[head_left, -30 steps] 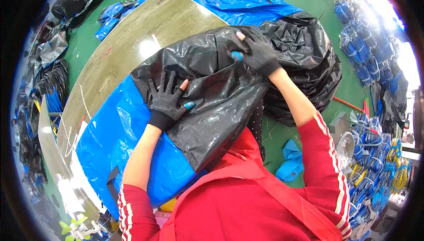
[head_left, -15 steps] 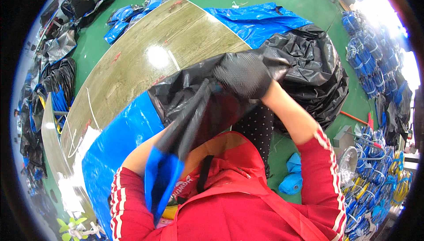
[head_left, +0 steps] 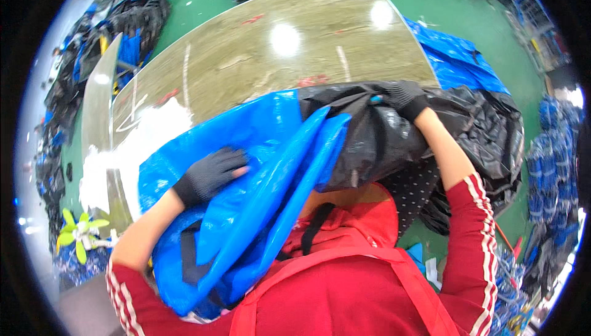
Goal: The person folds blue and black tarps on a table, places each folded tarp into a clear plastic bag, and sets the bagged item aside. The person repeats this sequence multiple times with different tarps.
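Observation:
A large blue-and-black woven plastic sheet [head_left: 265, 111] drapes over the near edge of a wood-patterned table [head_left: 246, 52] and hangs down in front of my red apron. Its blue part lies on the left, folded into long ridges, with a black strap [head_left: 192, 253] near the bottom. My left hand [head_left: 212, 173], in a dark knit glove, rests on the blue part with its fingers stretched out. At the seam's right, my right hand [head_left: 403, 99], also gloved, has its fingers closed on the black part; its fingertips are partly lost in the folds.
More crumpled black sheeting [head_left: 492, 145] hangs off the table's right end, and blue sheeting [head_left: 458, 56] lies beyond it. Bundles of blue-and-black goods [head_left: 557, 163] stand on the right. A green-and-white toy fan or flower [head_left: 80, 234] is at the left. The floor [head_left: 431, 3] is green.
My left hand has come out from beneath the sheet onto its blue part. My right hand has shifted right along the black part. The blue folds now spread wider, and my view has turned left.

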The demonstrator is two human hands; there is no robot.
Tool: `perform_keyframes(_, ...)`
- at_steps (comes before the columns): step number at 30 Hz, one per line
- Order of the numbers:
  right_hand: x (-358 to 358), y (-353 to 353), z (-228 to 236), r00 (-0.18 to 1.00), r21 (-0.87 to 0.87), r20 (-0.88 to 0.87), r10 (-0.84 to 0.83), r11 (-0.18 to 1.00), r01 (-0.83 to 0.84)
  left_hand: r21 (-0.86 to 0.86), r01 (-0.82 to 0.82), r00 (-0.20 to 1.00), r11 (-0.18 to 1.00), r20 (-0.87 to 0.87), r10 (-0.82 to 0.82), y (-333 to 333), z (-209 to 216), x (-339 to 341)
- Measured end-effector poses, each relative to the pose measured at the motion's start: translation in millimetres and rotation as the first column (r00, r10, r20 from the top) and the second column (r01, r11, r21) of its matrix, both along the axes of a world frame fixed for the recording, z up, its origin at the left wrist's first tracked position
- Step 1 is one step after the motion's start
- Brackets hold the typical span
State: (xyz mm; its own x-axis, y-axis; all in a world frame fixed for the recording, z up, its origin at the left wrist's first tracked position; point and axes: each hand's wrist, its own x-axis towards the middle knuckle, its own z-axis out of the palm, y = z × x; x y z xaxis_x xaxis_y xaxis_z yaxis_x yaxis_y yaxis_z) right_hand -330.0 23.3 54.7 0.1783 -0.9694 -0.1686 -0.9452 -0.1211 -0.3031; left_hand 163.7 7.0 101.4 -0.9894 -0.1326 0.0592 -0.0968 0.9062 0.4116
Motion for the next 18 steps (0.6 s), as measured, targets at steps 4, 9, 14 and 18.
perform_keyframes(4, 9, -7, 6, 0.972, 0.106, -0.194, -0.129, 0.983, 0.152, -0.038, -0.622, 0.687, 0.782, 0.451, 0.569, 73, 15, 236)
perform_keyframes(9, 9, -11, 4, 0.963, 0.181, -0.217, -0.158, 0.963, 0.199, 0.064, -0.981, -0.19, -0.182, -0.157, 0.969, 175, -9, 248)
perform_keyframes(14, 0, -6, -3, 0.948, 0.082, -0.236, -0.212, 0.968, 0.237, 0.412, -0.793, -0.578, -0.448, -0.279, 0.767, 138, -11, 163)
perform_keyframes(18, -11, 2, -10, 0.943, -0.035, -0.305, -0.132, 0.991, 0.127, 0.353, -0.926, -0.242, -0.135, -0.278, 0.93, 74, -37, 219)
